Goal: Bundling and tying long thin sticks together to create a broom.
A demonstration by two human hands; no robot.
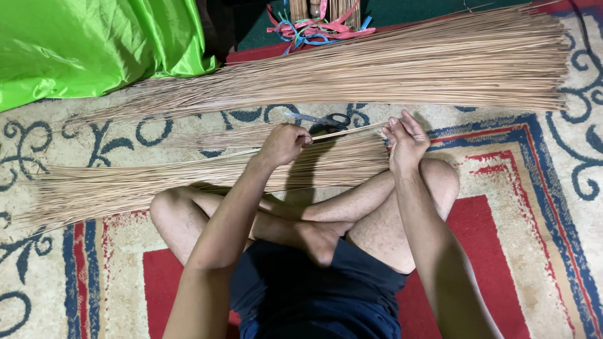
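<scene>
I sit cross-legged on a patterned rug. My left hand (pixel 286 143) is closed around a thin tan stick (pixel 342 132) that runs right to my right hand (pixel 407 139), whose fingertips pinch its other end. Just under my hands lies a loose bundle of thin tan sticks (pixel 157 179), spread across my knees and out to the left. A much larger heap of the same sticks (pixel 402 69) lies farther off, across the top of the view. Black-handled scissors (pixel 323 119) rest on the rug just beyond my hands.
Shiny green cloth (pixel 94 44) is bunched at the top left. Pink and blue ribbons (pixel 314 28) lie tangled at the top centre, beside upright stick bundles. The rug (pixel 534 207) has red, blue and cream patterns.
</scene>
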